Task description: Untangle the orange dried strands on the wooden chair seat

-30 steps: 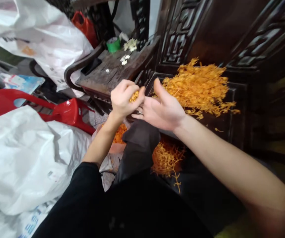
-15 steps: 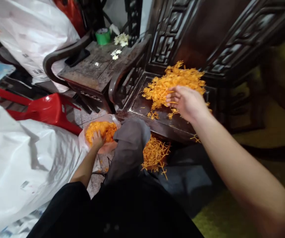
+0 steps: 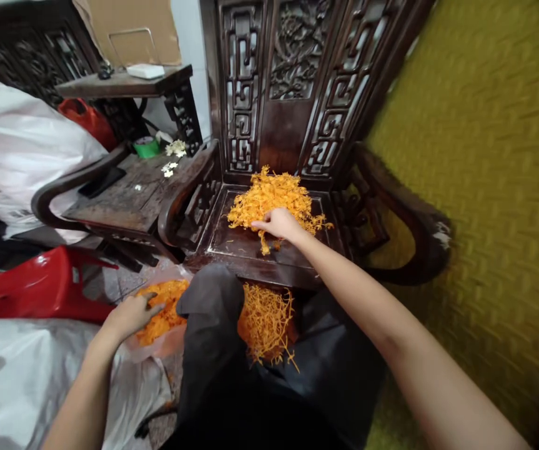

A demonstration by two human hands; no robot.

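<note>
A heap of branching orange sprigs [image 3: 273,194] lies on the seat of a dark carved wooden chair [image 3: 232,253]. My right hand [image 3: 281,224] is at the front of this heap, its thumb pointing left and its other fingers curled into the sprigs, partly hidden. On the left, my left hand [image 3: 131,315] hovers at a plastic bag [image 3: 157,350] filled with small orange pieces [image 3: 168,303]. Its thumb and forefinger are spread apart, with nothing seen between them. Between my knees sits a tangle of thin orange stalks [image 3: 269,319]; its container is mostly hidden.
A wooden side table [image 3: 123,200] carries a roll of green tape [image 3: 146,147] and white blossoms [image 3: 175,148]. A red plastic stool [image 3: 58,281] and large white sacks [image 3: 30,375] crowd the left. A yellow woven surface [image 3: 494,156] rises at the right.
The view has tilted up and turned right. My left hand has drawn back from deep in the bag and its fingers have spread. My right hand has moved down to the front of the heap.
</note>
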